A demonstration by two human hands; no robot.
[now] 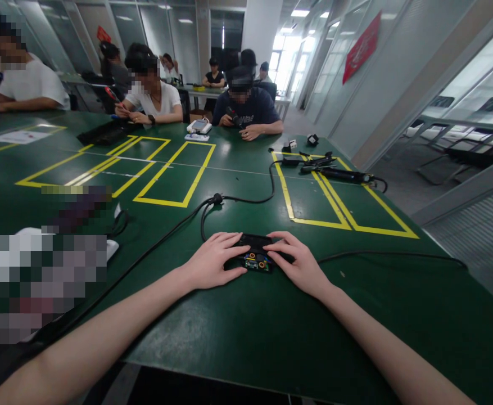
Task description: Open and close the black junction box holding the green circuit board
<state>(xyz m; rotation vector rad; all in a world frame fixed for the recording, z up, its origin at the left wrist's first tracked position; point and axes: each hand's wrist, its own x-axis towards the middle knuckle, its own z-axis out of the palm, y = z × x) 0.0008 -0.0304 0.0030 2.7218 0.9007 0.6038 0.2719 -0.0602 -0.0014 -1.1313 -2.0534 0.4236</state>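
Observation:
A small open black plastic case point(255, 241) lies on the green table in front of me. Inside its near part shows a circuit board point(254, 263) with copper-coloured ring coils and small coloured parts. My left hand point(217, 260) grips the case's left side, thumb at the near corner and fingers over the far left edge. From the right, my right hand point(297, 261) holds the opposite edge, its fingers bent and their tips on the rim. Both hands partly cover the case's sides.
A black cable with a plug point(217, 198) runs across the green table point(238, 337). Yellow tape rectangles mark its surface. Black tube-like gear point(343, 175) and a small black box point(290, 161) lie at the right. Co-workers sit opposite; a blurred patch hides the left.

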